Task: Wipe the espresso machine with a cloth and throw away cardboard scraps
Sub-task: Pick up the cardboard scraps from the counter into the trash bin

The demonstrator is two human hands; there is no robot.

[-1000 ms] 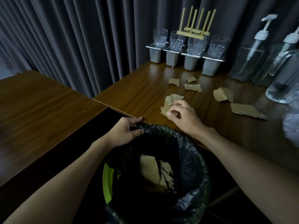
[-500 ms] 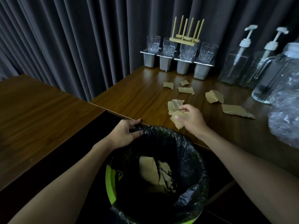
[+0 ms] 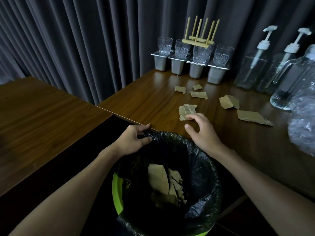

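Right hand: fingers apart, loosely bent, holding nothing. Index tip touches or just clears the near edge of the ribbed cardboard scrap; can't tell which.

Change: half a second back this hand pinched a scrap by the bin mouth, and now it's empty. My read is that piece got dropped in and this is the reach for the next one.

Left hand is unchanged: fingers clamped on the rim of the black bin liner, holding the bag mouth up at the bench edge. The liner sits in a green bin. Binned scraps lie at the bottom, too dark to pick out the new one.

Further out on the bench there are three small scraps near the back and two larger scraps to the right. Scrap step looks partly done, six pieces left.

Behind them: glasses on steel cups, wooden rack, pump bottles, glass jug. Crumpled clear plastic is cut off at the right edge.

No espresso machine or cloth in view, so wipe status is unknown.
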